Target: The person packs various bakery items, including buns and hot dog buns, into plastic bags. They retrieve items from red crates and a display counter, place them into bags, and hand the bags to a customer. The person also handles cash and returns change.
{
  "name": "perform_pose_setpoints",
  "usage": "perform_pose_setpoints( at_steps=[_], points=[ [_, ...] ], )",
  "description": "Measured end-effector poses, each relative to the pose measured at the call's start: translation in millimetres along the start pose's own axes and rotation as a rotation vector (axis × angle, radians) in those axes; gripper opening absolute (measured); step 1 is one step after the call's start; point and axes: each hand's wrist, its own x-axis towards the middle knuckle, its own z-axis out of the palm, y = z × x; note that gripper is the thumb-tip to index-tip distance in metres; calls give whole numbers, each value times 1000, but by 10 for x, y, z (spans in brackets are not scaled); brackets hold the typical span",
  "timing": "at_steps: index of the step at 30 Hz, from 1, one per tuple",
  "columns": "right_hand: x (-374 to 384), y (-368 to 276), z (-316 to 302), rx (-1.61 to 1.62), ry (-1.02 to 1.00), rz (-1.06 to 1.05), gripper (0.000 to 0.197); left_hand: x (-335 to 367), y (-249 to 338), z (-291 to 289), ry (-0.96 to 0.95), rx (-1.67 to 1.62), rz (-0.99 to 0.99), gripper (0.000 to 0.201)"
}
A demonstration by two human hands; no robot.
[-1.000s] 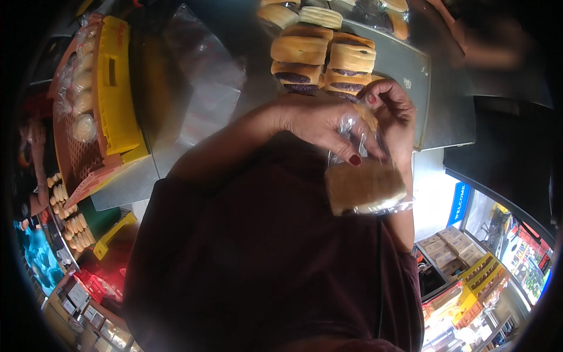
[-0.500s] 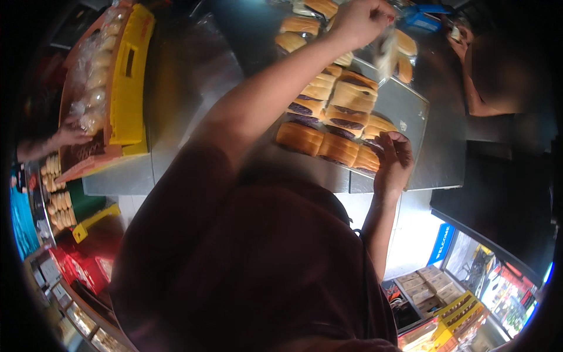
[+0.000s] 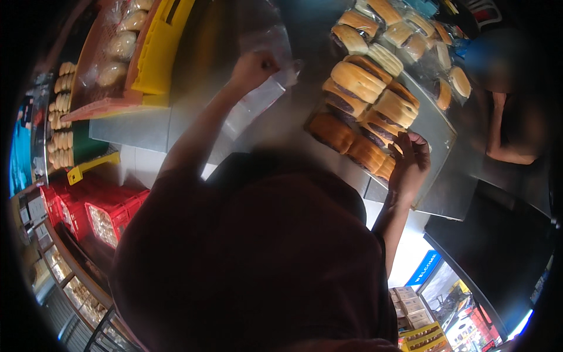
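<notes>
On the metal tray (image 3: 437,161) lie rows of golden buns (image 3: 358,82), pressed close together, with dark filling showing at their cut sides. My right hand (image 3: 412,167) is at the right edge of the rows, its thumb and fingers closed on a dark-filled bun (image 3: 380,139). To the left, my left hand (image 3: 253,69) is over clear plastic bags (image 3: 256,107) lying on the metal table. Its fingers are curled, apparently gripping a bag. Beyond the rows lie several buns in clear wrap (image 3: 415,46).
A yellow and orange crate (image 3: 153,67) of wrapped round buns (image 3: 122,45) stands at the left of the table (image 3: 132,130). Red crates (image 3: 114,211) are below it. Across the table at the right is another person's arm (image 3: 498,132). A yellow crate (image 3: 423,339) stands lower right.
The view has turned. My left hand has gone from above the far wrapped buns, where it held something blurred, back left to the plastic bags. My right hand stays at the row's right edge.
</notes>
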Motion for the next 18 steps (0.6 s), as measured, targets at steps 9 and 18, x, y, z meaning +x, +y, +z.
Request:
perform_pose_setpoints(
  at_steps=[9,18],
  points=[
    [-10,45,377,-47,-150,33,7,-382,-255,252,179,122,114,33],
    [-209,13,353,-51,-119,14,9,124,-340,263,95,-32,-16,18]
  ],
)
